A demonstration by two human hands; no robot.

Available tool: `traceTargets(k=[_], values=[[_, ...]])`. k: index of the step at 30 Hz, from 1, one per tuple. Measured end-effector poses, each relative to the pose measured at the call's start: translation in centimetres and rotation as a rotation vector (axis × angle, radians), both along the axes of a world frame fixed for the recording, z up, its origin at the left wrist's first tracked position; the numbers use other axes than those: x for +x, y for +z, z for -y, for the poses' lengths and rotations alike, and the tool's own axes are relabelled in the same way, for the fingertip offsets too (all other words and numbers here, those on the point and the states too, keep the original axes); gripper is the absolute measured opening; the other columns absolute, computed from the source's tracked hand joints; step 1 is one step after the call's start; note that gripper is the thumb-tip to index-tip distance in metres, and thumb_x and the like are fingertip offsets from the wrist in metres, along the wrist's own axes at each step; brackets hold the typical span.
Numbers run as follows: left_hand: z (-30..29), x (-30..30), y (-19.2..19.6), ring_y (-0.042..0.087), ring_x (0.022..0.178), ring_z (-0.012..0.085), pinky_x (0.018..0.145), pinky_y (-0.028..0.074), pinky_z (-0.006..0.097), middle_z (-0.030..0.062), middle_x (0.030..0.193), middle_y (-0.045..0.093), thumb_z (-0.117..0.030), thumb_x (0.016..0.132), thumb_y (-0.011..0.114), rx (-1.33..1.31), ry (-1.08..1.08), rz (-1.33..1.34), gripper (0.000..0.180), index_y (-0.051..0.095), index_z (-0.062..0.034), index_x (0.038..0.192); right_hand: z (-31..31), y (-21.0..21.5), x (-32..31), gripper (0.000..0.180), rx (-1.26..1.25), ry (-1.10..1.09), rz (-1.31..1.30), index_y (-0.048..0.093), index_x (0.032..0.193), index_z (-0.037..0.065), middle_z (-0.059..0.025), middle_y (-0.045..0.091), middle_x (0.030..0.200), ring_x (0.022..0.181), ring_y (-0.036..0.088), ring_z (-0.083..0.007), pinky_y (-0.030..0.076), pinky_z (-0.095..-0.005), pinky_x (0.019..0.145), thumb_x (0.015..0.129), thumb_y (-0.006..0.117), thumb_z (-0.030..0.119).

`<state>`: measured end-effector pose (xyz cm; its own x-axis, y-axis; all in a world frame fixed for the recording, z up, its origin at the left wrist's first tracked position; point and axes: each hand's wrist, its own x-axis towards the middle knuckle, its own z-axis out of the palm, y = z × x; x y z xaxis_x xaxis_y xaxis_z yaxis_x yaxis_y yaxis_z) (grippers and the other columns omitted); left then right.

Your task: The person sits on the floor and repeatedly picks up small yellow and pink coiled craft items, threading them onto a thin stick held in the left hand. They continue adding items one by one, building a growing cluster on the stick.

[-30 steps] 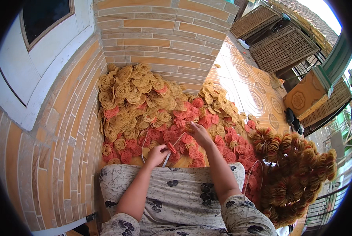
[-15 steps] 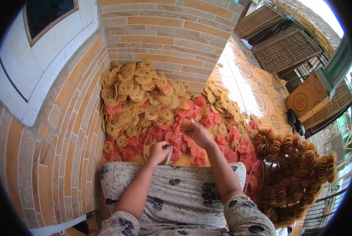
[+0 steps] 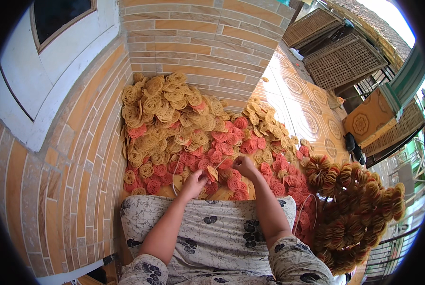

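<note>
In front of my lap, my left hand (image 3: 195, 184) pinches a small stack of lacy round crackers (image 3: 212, 173), yellowish and red, seen partly edge-on. A thin pale strip (image 3: 220, 163) sticks up from them toward my right hand. Just to the right, my right hand (image 3: 246, 167) is closed with its fingers curled down; whether anything is between them is hidden. Beneath both hands spread many loose red crackers (image 3: 188, 158), with yellowish crackers (image 3: 158, 102) heaped behind them against the wall.
Bunches of stacked crackers (image 3: 350, 213) lie at my right. A pale loop of strip (image 3: 315, 202) rests near my right forearm. Tiled walls (image 3: 188, 42) enclose the left and back. Beyond the wall's corner, patterned floor tiles (image 3: 310, 118) lead to woven racks (image 3: 343, 61) and dark shoes (image 3: 355, 147).
A yellowish cracker at my right hand is now against the stack in my left hand. My right hand has dropped slightly and curled closed. The left has stayed nearly in place.
</note>
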<state>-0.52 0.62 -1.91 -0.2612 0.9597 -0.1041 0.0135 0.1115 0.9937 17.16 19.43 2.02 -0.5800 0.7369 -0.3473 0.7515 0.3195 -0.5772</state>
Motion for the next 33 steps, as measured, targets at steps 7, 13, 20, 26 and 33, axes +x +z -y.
traceTargets(k=[7,13,20,26,33], values=[[0.4,-0.1,0.7,0.054,0.069,0.0105,0.067,0.045,0.027,0.0021,0.079,0.057,-0.011,0.095,0.049,-0.115,0.044,0.08,0.015,0.052,-0.0038,0.108,1.3,-0.9,-0.2,0.044,0.174,0.232,0.153,0.06,0.103,0.006,-0.0163,0.066,0.091,0.088,0.062,-0.0317,0.05,-0.0388,0.078,0.069,0.079,0.026],[-0.1,-0.1,0.2,0.045,0.063,0.0073,0.059,0.041,0.022,0.0002,0.079,0.05,-0.011,0.098,0.042,-0.022,0.04,0.298,0.013,0.047,-0.0097,0.11,3.4,-1.9,-2.5,0.05,0.162,0.237,0.179,0.054,0.113,0.006,-0.0223,0.057,0.109,0.099,0.059,-0.0352,0.048,-0.0415,0.083,0.073,0.073,0.031],[0.4,-0.7,1.7,0.043,0.075,0.0074,0.067,0.036,0.023,-0.0012,0.087,0.05,-0.02,0.097,0.047,-0.252,0.112,0.408,0.019,0.05,-0.0057,0.109,3.1,-0.9,-2.8,0.028,0.053,0.207,-0.075,0.063,0.094,0.0,-0.0173,0.067,0.085,0.079,0.064,-0.0304,0.05,-0.0389,0.072,0.078,0.07,0.021],[0.6,-0.1,2.2,0.054,0.081,0.0084,0.072,0.043,0.024,0.0006,0.09,0.06,-0.013,0.094,0.055,-0.026,0.058,0.21,0.015,0.059,-0.0021,0.102,1.2,1.9,-2.2,0.024,-0.297,-0.179,-0.489,0.064,0.098,0.0,-0.0049,0.066,0.086,0.08,0.06,-0.0133,0.047,-0.0292,0.076,0.083,0.07,0.018],[0.5,-0.2,1.8,0.059,0.079,0.0097,0.076,0.045,0.025,0.0029,0.086,0.067,-0.011,0.09,0.061,-0.08,0.089,0.164,0.015,0.064,0.0016,0.098,2.2,4.0,-2.9,0.018,-0.302,-0.19,-0.638,0.063,0.094,-0.001,-0.006,0.067,0.084,0.078,0.062,-0.0125,0.047,-0.0271,0.073,0.085,0.069,0.014]])
